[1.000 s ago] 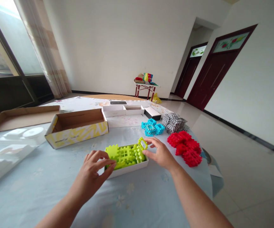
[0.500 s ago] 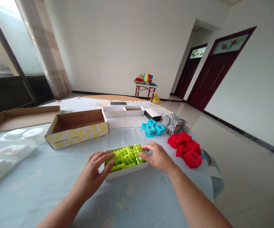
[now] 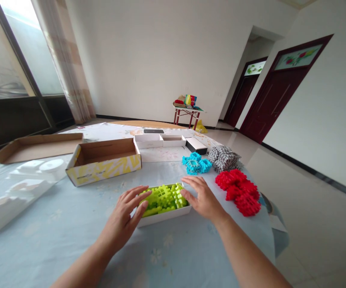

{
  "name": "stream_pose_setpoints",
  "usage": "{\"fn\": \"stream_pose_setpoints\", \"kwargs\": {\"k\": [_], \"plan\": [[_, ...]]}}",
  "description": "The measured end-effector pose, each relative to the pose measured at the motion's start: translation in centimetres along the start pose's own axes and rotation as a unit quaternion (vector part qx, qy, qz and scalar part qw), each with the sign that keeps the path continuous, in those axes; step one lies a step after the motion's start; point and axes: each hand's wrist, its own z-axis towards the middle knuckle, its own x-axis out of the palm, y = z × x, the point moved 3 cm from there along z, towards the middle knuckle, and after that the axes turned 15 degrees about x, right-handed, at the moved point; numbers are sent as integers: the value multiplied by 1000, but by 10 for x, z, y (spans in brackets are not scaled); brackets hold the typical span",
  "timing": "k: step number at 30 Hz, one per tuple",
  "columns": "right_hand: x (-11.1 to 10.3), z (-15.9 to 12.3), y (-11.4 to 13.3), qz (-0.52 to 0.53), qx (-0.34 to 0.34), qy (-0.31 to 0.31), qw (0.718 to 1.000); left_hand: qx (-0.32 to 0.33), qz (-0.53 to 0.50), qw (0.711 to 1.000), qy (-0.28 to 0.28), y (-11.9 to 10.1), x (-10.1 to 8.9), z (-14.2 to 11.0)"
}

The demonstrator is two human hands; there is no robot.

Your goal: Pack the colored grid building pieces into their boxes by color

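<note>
In front of me on the table is a white box [image 3: 167,216] packed with lime-green interlocking plastic blocks [image 3: 162,197]. My left hand [image 3: 128,210] lies over the box's left end, fingers apart, fingertips at the green blocks. At the right end is my right hand [image 3: 201,197], its thumb and fingers spread around the corner of the box beside the blocks. Neither hand holds a piece. Past my right hand sit a cluster of blue blocks [image 3: 196,164], a grey pile [image 3: 223,158] and a red pile [image 3: 239,192].
A yellow-and-white cardboard box [image 3: 107,169] stands open at the back left, with a brown cardboard lid [image 3: 41,147] behind it. White moulded packaging [image 3: 25,188] lies at far left. Small white boxes [image 3: 149,141], a black-and-white box [image 3: 196,146] and a phone-like dark object [image 3: 153,131] line the back.
The green block that my right hand held above the box's right end has gone down among the others. Both hands have loosened, their fingers spreading. The view has shifted slightly.
</note>
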Motion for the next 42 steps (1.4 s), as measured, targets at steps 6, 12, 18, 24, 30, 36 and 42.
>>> {"fn": "stream_pose_setpoints", "kwargs": {"k": [6, 12, 18, 24, 30, 36, 42], "plan": [[15, -1, 1, 23, -33, 75, 996, -8, -38, 999, 35, -2, 8, -1], [19, -2, -2, 7, -40, 61, 997, -46, -80, 996, -5, -6, 11, 0], [25, -5, -13, 13, -31, 17, 999, -83, -103, 989, -71, -10, 12, 0], [32, -3, -19, 10, -9, 65, 998, -102, -82, 986, -101, -10, 15, -2], [33, -6, -25, 50, 17, 56, 997, -119, -55, 985, -111, -13, 9, -4], [23, -6, -52, 142, 104, -24, 984, -199, 56, 971, -122, 27, -43, -14], [21, -5, -64, 163, 134, -27, 977, -389, 232, 890, -60, 117, -135, -67]]}}
